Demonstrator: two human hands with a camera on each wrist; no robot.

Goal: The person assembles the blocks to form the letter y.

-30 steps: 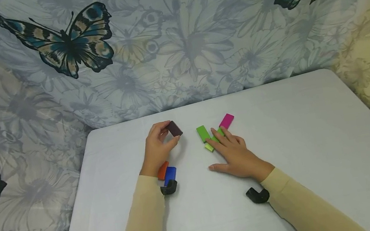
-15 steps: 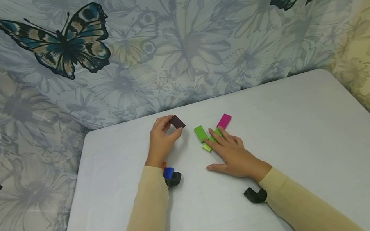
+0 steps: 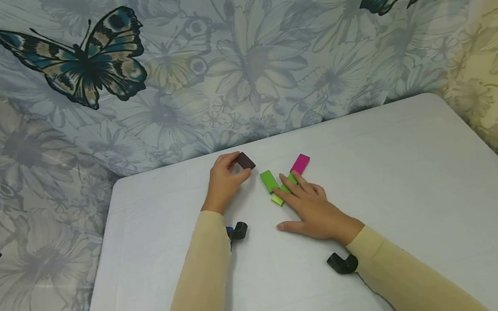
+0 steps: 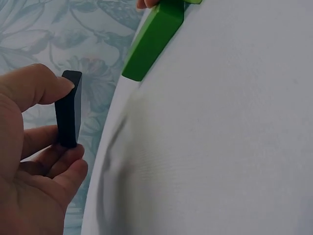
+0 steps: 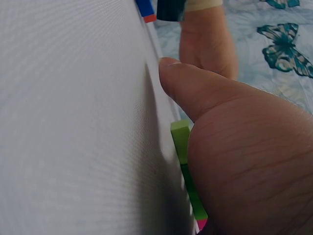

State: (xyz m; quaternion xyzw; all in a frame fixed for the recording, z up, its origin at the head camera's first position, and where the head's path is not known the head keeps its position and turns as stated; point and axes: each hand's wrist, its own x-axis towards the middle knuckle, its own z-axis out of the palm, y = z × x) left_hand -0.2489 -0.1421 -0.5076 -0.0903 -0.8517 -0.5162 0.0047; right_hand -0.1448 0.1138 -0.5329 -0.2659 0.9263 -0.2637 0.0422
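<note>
My left hand pinches a dark brown rectangular block between thumb and fingertips, near the table's far edge. In the left wrist view, that block shows against the patterned cloth. My right hand lies palm down with fingers extended over several green blocks, partly hiding them. Left of its fingertips, a green block lies flat, with a smaller light green block just below. A magenta block joins the far end of the green row, beyond my right fingers.
A blue block and an orange-red block lie by my left forearm, mostly hidden by it in the head view. Black wrist-worn pieces stick out beside both sleeves. Patterned butterfly cloth hangs behind the white table.
My left hand has moved right and slightly farther away with the dark brown block, nearing the green ones. Its forearm now covers the orange-red and most of the blue block. My right hand stays put.
</note>
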